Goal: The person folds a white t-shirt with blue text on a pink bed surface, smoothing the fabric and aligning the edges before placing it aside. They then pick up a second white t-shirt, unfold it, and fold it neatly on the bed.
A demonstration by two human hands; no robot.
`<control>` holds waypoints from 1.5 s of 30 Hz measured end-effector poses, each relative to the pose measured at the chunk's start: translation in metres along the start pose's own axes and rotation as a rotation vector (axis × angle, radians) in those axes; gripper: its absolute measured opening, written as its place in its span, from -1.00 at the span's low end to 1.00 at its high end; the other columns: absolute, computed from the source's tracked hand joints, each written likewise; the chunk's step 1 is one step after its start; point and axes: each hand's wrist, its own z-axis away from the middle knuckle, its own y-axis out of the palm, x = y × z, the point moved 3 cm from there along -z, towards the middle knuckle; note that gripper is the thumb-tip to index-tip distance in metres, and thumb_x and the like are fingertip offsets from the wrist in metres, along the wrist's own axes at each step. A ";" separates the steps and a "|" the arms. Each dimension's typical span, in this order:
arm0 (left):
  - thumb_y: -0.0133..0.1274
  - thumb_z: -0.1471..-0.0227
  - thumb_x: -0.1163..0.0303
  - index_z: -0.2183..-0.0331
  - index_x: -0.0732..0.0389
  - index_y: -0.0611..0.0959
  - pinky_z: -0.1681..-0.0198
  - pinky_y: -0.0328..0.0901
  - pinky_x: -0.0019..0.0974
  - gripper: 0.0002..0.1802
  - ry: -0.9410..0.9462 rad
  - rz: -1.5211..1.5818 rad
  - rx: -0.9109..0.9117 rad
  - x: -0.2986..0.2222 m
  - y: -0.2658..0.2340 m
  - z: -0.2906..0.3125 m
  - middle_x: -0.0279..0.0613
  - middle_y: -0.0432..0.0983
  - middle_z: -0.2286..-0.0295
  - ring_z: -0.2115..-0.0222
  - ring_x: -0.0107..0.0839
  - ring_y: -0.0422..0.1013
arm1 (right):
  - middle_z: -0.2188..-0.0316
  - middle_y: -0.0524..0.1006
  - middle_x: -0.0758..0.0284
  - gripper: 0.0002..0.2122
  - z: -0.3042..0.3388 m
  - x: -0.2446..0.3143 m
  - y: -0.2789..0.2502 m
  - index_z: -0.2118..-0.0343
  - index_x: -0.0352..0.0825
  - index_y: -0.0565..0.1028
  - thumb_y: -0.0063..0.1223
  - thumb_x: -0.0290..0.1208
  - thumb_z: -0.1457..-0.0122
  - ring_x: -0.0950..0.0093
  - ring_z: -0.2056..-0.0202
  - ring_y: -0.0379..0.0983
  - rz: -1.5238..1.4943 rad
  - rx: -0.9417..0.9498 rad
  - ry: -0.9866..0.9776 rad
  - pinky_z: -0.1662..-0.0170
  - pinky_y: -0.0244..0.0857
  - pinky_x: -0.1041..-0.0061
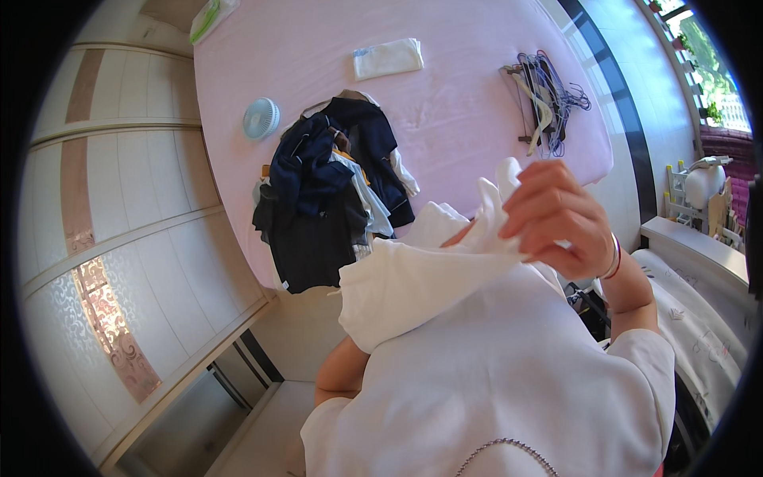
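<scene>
In front of my chest a white garment [421, 290] is held up, bunched at its upper right part and hanging in folds toward the left. My right hand [560, 219] is on its upper right edge, fingers curled and closed on the cloth. Only a sliver of skin of my left hand [458, 236] shows between the folds; the cloth covers the rest, so its grip is hidden. Just beyond the garment, a heap of dark and light clothes [318, 230] lies on the bed's near left part.
The bed [453, 119] has a pink sheet. On it are a folded white cloth [388, 60], a small light-blue fan [261, 118] and a bunch of hangers [547, 103] at the right. White wardrobe doors [183, 262] line the left side. Furniture [699, 250] stands at the right.
</scene>
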 end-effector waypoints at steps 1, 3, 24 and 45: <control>-0.02 -0.14 0.32 0.00 0.36 0.46 -0.07 0.23 -0.05 -0.57 -0.003 0.003 0.003 0.001 0.001 -0.001 0.12 0.45 0.09 0.05 -0.10 0.40 | 0.40 0.54 0.41 -0.86 0.003 0.005 0.001 0.38 -0.24 0.45 0.21 -0.50 -0.03 0.41 0.37 0.40 -0.025 -0.012 -0.021 0.16 0.24 0.36; -0.02 -0.14 0.32 0.00 0.36 0.46 -0.07 0.23 -0.05 -0.56 -0.009 0.008 0.004 0.002 0.001 -0.002 0.12 0.45 0.09 0.06 -0.10 0.41 | 0.49 0.54 0.42 -0.83 0.009 0.009 0.008 0.35 -0.27 0.40 0.20 -0.50 -0.06 0.43 0.54 0.40 -0.080 -0.044 -0.063 0.20 0.29 0.34; -0.04 -0.16 0.27 -0.01 0.35 0.45 -0.07 0.24 -0.06 -0.55 -0.004 0.036 0.021 0.013 -0.002 -0.019 0.09 0.46 0.09 0.06 -0.12 0.41 | 0.33 0.53 0.24 -0.90 0.048 -0.020 0.012 0.28 -0.44 0.49 -0.02 -0.58 -0.18 0.50 0.32 0.47 -0.119 -0.138 0.628 0.30 0.33 0.61; -0.06 -0.18 0.22 -0.02 0.34 0.45 -0.07 0.25 -0.07 -0.53 -0.085 -0.010 -0.021 -0.016 -0.014 -0.001 0.07 0.47 0.10 0.07 -0.14 0.42 | -0.21 0.18 0.23 0.01 0.064 -0.038 0.102 -0.28 -0.37 -0.03 0.33 0.06 0.10 0.40 -0.23 0.07 -1.019 0.133 0.797 -0.23 0.00 0.39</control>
